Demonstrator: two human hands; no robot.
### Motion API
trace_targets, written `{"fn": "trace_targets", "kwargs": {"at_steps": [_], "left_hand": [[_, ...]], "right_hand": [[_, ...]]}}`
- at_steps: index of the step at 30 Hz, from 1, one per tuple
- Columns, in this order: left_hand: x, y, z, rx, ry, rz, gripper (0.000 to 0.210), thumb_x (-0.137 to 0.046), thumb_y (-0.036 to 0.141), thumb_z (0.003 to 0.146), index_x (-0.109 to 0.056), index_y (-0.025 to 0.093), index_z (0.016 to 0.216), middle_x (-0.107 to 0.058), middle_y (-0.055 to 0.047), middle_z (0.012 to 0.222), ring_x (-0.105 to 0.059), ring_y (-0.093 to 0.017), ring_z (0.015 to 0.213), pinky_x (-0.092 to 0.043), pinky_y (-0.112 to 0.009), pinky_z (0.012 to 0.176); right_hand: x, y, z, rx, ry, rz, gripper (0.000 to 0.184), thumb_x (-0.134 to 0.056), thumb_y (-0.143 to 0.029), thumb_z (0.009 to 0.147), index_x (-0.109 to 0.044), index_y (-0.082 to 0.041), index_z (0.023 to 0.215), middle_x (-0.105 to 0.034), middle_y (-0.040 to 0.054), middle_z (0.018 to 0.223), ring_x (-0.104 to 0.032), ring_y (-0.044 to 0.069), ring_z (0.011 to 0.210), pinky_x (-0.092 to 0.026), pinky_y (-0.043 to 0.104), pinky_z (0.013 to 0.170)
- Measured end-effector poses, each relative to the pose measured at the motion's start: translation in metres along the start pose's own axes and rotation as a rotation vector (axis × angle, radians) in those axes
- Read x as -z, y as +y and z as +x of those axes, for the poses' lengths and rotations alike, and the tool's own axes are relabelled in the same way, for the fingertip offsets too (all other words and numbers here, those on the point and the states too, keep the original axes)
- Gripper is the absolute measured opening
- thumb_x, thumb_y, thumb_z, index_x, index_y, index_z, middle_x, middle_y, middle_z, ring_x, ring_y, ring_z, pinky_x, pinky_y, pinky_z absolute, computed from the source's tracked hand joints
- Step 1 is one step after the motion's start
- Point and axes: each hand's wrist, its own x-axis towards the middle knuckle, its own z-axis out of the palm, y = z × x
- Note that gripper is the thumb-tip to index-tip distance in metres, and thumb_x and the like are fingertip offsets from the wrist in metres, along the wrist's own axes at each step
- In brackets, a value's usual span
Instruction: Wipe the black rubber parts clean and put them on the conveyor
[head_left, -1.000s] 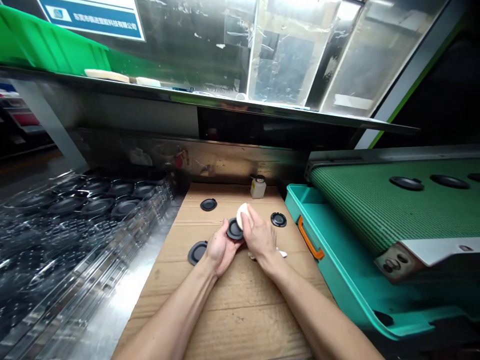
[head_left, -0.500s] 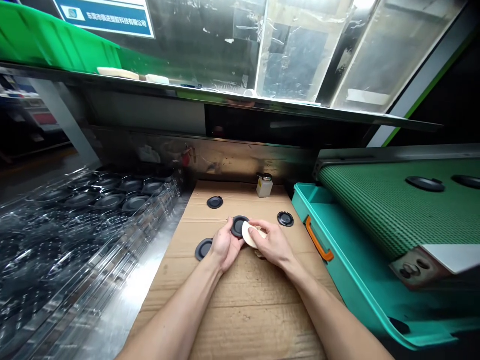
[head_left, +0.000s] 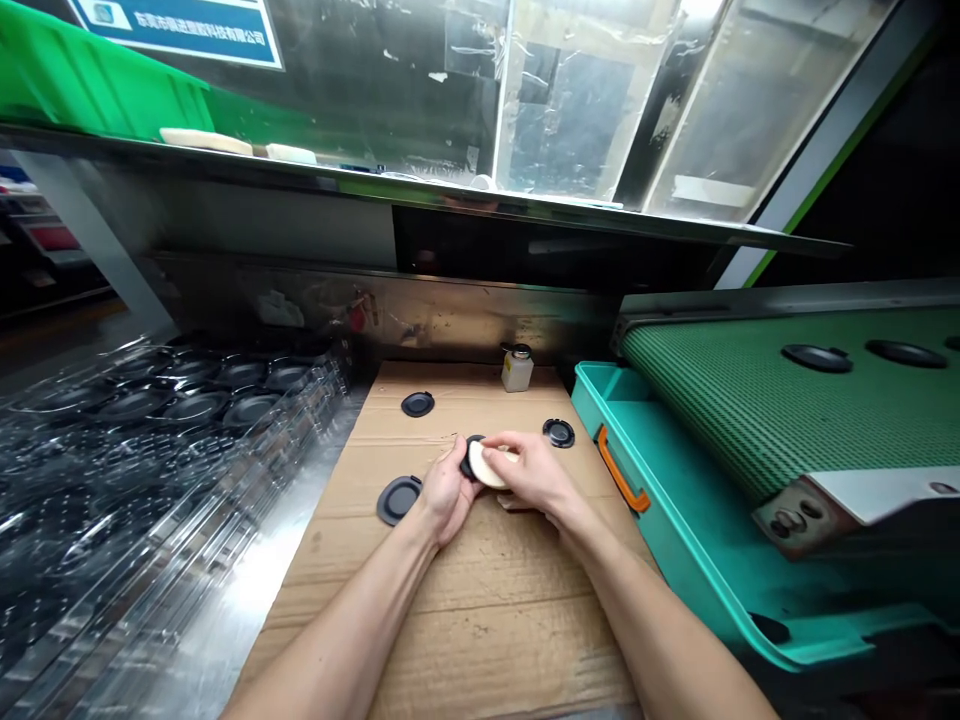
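My left hand (head_left: pixel 448 495) is closed on a round black plastic lid (head_left: pixel 468 461), held just above the cardboard. In my right hand (head_left: pixel 529 470) is a cream-coloured round pad (head_left: pixel 489 468), pinched between thumb and fingers. The pad lies against the lid's face and covers most of it. Close to my left wrist a larger black disc (head_left: pixel 398 499) rests on the cardboard. Farther back are another black disc (head_left: pixel 418 404) and, at the right, a black ring-edged disc (head_left: pixel 559 433). A small white bottle (head_left: pixel 517 369) with a dark cap stands at the back.
Cardboard (head_left: pixel 480 620) covers the work surface. On the left are clear plastic trays (head_left: pixel 172 470) with several black discs. To the right stands a teal bin (head_left: pixel 675 520) with an orange handle, partly under a green conveyor belt (head_left: pixel 750 390) carrying black discs. A metal shelf (head_left: pixel 450 195) spans above.
The pad has slid left over the lid and hides more of it. The whole view has shifted slightly, and the discs on the conveyor appear farther left.
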Motion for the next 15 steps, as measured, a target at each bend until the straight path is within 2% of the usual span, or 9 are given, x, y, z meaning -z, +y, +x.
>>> {"fn": "trace_targets", "kwargs": {"at_steps": [3,4,7,11,12,15], "left_hand": [[0.000,-0.001,0.000,0.019,-0.017,-0.003,0.030,-0.046,0.033,0.095,-0.064,0.009,0.099,-0.069,-0.017,0.107,-0.065,-0.025,0.105,-0.052,-0.043,0.094],[0.000,-0.001,0.000,0.023,-0.014,0.003,0.029,-0.047,0.033,0.095,-0.064,0.010,0.099,-0.069,-0.017,0.107,-0.065,-0.026,0.105,-0.052,-0.044,0.094],[0.000,-0.001,0.000,0.018,0.010,0.018,0.028,-0.046,0.031,0.095,-0.064,0.010,0.098,-0.069,-0.017,0.107,-0.065,-0.025,0.105,-0.053,-0.044,0.094],[0.001,0.000,0.003,0.036,-0.015,-0.002,0.029,-0.044,0.030,0.096,-0.064,0.009,0.100,-0.069,-0.017,0.109,-0.065,-0.025,0.106,-0.052,-0.043,0.095],[0.001,0.000,0.004,0.047,-0.011,-0.005,0.029,-0.044,0.030,0.096,-0.064,0.009,0.101,-0.069,-0.018,0.109,-0.065,-0.026,0.106,-0.052,-0.044,0.095],[0.002,0.001,0.006,0.045,0.024,-0.032,0.029,-0.044,0.029,0.096,-0.065,0.009,0.099,-0.069,-0.017,0.108,-0.065,-0.025,0.106,-0.052,-0.042,0.096]], "right_hand": [[0.002,-0.002,0.002,-0.012,-0.155,-0.041,0.027,-0.057,-0.030,0.081,-0.076,-0.018,0.096,-0.072,0.0011,0.072,-0.065,0.015,0.064,-0.049,0.023,0.062],[0.003,-0.002,0.003,-0.010,-0.150,-0.069,0.026,-0.059,-0.029,0.079,-0.076,-0.018,0.094,-0.072,0.0019,0.075,-0.065,0.016,0.068,-0.049,0.023,0.064],[0.007,-0.002,0.004,0.022,-0.033,-0.097,0.027,-0.057,-0.029,0.081,-0.076,-0.019,0.097,-0.074,0.0029,0.089,-0.066,0.016,0.079,-0.049,0.023,0.070],[0.004,-0.003,0.001,0.069,-0.146,-0.115,0.026,-0.055,-0.030,0.084,-0.076,-0.022,0.096,-0.074,0.0007,0.089,-0.067,0.016,0.078,-0.049,0.023,0.072],[0.001,-0.003,0.000,0.073,-0.108,-0.141,0.026,-0.054,-0.030,0.085,-0.075,-0.022,0.098,-0.074,0.0010,0.092,-0.067,0.016,0.081,-0.049,0.023,0.075],[-0.014,-0.007,-0.002,0.091,0.120,-0.288,0.032,-0.048,-0.035,0.091,-0.068,-0.027,0.114,-0.073,0.0020,0.103,-0.067,0.018,0.089,-0.049,0.026,0.082]]}}
